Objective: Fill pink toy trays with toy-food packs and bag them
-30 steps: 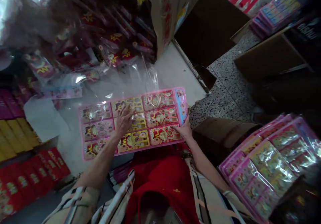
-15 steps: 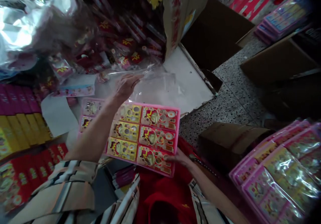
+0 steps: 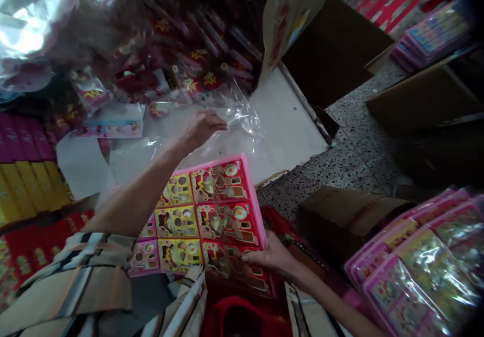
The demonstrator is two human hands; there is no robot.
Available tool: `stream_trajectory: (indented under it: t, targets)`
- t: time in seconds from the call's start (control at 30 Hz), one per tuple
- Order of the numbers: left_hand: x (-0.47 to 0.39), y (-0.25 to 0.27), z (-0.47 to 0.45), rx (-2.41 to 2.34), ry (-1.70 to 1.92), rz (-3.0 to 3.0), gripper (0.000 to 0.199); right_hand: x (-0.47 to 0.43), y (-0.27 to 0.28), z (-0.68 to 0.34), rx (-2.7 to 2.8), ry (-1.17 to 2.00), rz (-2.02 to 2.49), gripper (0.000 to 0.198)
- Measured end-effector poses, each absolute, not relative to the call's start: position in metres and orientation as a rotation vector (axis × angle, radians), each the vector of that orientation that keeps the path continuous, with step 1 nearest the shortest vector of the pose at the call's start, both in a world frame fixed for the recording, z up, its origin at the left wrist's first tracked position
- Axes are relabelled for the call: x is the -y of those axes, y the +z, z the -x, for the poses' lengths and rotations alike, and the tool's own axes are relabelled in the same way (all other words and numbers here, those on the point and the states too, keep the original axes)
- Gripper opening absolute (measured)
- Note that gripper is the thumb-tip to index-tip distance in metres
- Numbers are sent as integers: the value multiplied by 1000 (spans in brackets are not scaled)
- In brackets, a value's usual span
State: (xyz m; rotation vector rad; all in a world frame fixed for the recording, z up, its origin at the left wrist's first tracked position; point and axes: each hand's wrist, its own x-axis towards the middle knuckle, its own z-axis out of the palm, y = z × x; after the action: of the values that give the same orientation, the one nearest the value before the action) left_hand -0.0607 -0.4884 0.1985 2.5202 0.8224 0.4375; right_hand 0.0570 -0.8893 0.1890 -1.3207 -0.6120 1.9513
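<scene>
My right hand [image 3: 276, 256] grips the right edge of a pink tray [image 3: 254, 201], thumb on top. The tray holds printed boxes in red, yellow and pink, with small kitchen-set pictures on them. It is tilted over my lap, its far side at the table edge. Above it, my left hand [image 3: 206, 128] is closed with fingertips pinched on a clear plastic bag [image 3: 245, 120] spread over the white tabletop. My left forearm crosses over the tray and hides its left part.
Stacked wrapped trays [image 3: 423, 271] stand at the right. Rows of yellow boxes [image 3: 34, 188] line the left. An open carton [image 3: 280, 24] and heaped clear-wrapped packs [image 3: 91, 90] lie at the back. A brown carton [image 3: 344, 216] sits on the speckled floor.
My left hand has moved right, and the plastic near it is lifted and creased. The tray has turned, its right side swinging away from me and its left side coming nearer.
</scene>
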Motion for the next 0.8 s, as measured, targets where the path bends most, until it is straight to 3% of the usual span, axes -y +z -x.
stream_trajectory:
  t: [0.2, 0.37, 0.6, 0.8]
  targets:
    - [503, 193, 80, -604, 49, -2652, 28, 852, 200, -57, 867, 1973, 1286, 52]
    - [520, 192, 106, -973, 410, -2402, 45, 830, 183, -62, 844, 2089, 1364, 52]
    - [564, 219, 135, -1115, 362, -2681, 45, 790, 181, -77, 604, 2174, 1247, 66]
    - [640, 177, 179, -1047, 219, -2722, 44, 783, 182, -121, 516, 2268, 1253, 69]
